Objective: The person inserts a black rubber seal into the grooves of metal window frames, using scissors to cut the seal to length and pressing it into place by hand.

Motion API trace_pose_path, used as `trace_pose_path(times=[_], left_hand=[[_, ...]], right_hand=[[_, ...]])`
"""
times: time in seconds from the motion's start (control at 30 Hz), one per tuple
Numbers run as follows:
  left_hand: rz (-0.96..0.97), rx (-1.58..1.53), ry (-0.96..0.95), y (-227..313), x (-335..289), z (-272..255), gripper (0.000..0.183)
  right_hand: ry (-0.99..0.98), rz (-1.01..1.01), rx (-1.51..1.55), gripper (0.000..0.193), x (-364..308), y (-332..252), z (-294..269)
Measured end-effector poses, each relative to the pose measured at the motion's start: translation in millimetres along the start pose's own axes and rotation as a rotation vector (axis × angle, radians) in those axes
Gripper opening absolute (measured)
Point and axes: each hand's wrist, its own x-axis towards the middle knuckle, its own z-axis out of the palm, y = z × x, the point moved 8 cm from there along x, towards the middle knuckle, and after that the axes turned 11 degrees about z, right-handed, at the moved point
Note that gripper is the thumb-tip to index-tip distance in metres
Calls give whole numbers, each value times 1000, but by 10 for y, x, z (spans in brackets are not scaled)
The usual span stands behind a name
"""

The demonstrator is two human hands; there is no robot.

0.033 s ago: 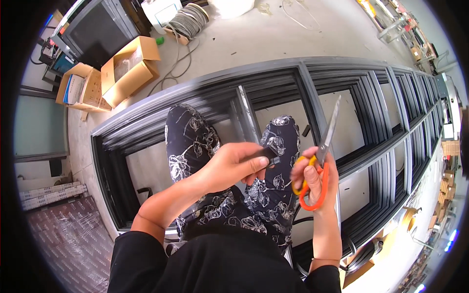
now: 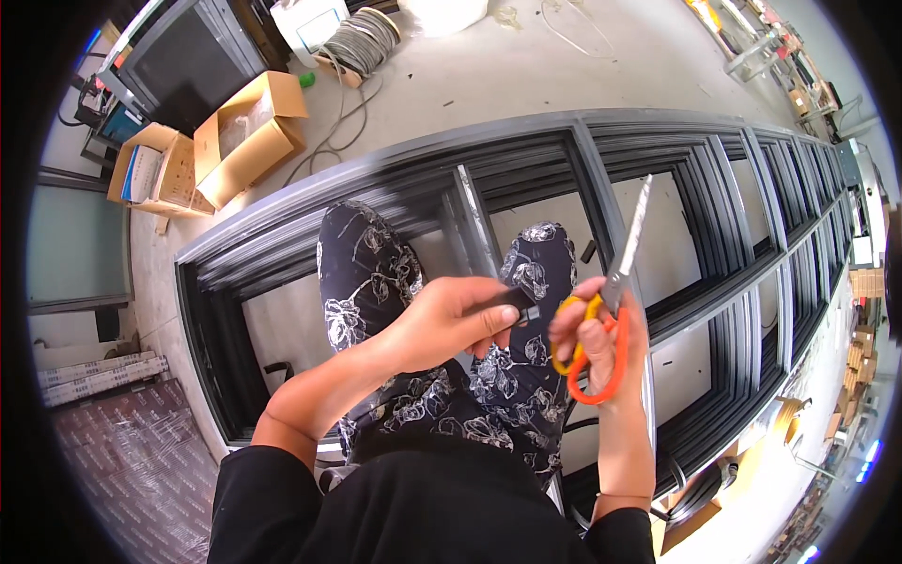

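Note:
My left hand [image 2: 456,318] is over my lap, fingers closed on a small black strip-like piece [image 2: 514,301]. Its end sticks out past the thumb; the rest is hidden in the grip. To its right, my right hand [image 2: 609,343] is wrapped round a pair of scissors [image 2: 614,284] with orange and yellow handles. The metal blades point up and away, lie close together and stay apart from the black piece. Below both hands are stacked dark metal frames [image 2: 590,174], with my knees in patterned trousers above them.
Two open cardboard boxes [image 2: 279,99] stand at the far left, near a spool of grey cable [image 2: 365,42] whose loose end trails on the floor. A wrapped brown stack [image 2: 132,461] lies at the near left. Frame crossbars run out to the right.
My right hand has shifted slightly left with the scissors, and the handles are a little nearer to the left hand. The left hand has hardly moved.

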Motion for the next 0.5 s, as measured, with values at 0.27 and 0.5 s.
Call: trace_pose_path(times=[0.27,0.5], left_hand=[[-126,-369,-257,78,-105,221,30],[-171,-370,-219,84,-211,56,30]], right_hand=[[-171,347,113,31,-20,166,163],[756,-175,-370,15,-255,-210,-1360]])
